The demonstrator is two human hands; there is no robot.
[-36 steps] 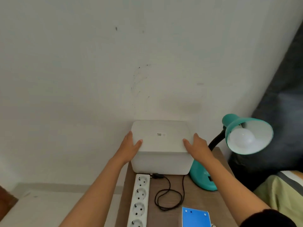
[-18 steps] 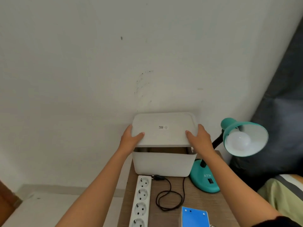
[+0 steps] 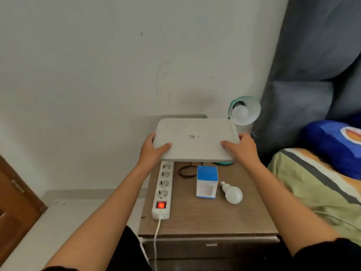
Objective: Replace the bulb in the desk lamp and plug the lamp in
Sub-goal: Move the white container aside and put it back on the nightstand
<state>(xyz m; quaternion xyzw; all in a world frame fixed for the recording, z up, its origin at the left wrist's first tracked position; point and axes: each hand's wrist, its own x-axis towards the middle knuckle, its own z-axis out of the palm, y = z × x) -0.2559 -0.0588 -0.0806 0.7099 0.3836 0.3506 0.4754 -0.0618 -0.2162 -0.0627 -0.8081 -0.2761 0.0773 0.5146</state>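
Pale plaster wall is backing a brown wooden desk [image 3: 205, 218] where everything is lying. Both hands are grasping a flat grey plastic lid [image 3: 195, 139], the left hand [image 3: 151, 151] at its left edge, the right hand [image 3: 242, 148] at its right edge, holding it above the desk's rear. Toward the desk's front, a loose white round bulb [image 3: 232, 193] is lying on its side just beside a blue-and-white cardboard box [image 3: 207, 181], well below the right hand. It is looking light, smooth and breakable, probably best held gently around the globe. Behind the lid, the teal desk lamp [image 3: 245, 110] is carrying a bulb; left, a white power strip [image 3: 163, 189] is glowing red.
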